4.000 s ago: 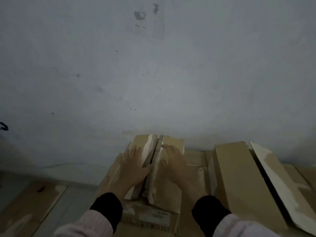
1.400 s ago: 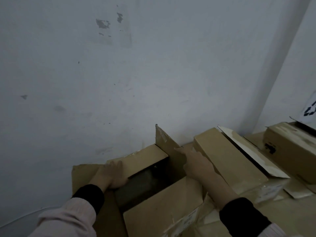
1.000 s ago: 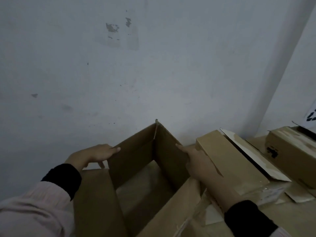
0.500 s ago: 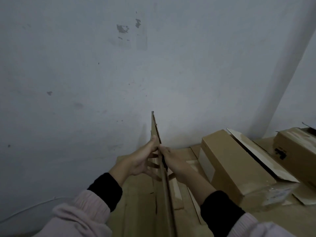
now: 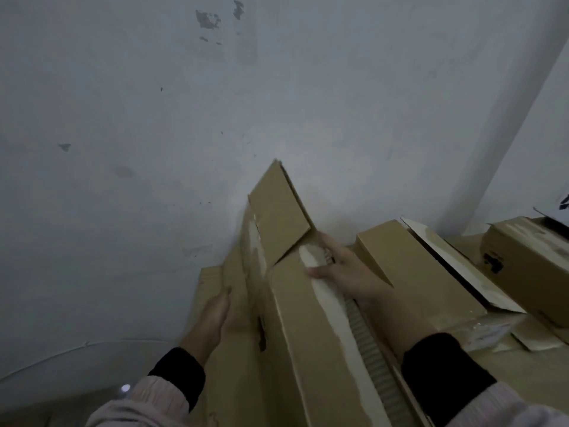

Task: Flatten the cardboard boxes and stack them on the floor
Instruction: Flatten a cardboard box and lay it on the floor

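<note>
Wall: a pale grey wall (image 5: pixel 154 118) fills the far side, scuffed, with chipped paint patches (image 5: pixel 209 20) high up; a corner runs down at far right.
Floor: a pale strip of floor (image 5: pixel 46 380) shows at near left, dim, with a thin curved line across it.
Flattened cardboard: brown sheets (image 5: pixel 209 278) lie under the boxes, against the wall's foot.
Collapsed box: the collapsed box (image 5: pixel 292 318) stands centre, tilted, its far flap (image 5: pixel 277 211) rising against the wall; torn white paper streaks its faces.
Left hand: the left hand (image 5: pixel 212 318) lies flat on the box's left face, fingers nearly straight and together, pressing rather than gripping.
Right hand: the right hand (image 5: pixel 341 272) clasps the box's right edge, fingers curled over it, thumb on the near face.
Unflattened boxes: a long box (image 5: pixel 409 272) with a loose flap lies just right; another box (image 5: pixel 529 266) sits far right.
Writing: a dark mark on the far-right box and a pale label (image 5: pixel 489 331) are unreadable.
</note>
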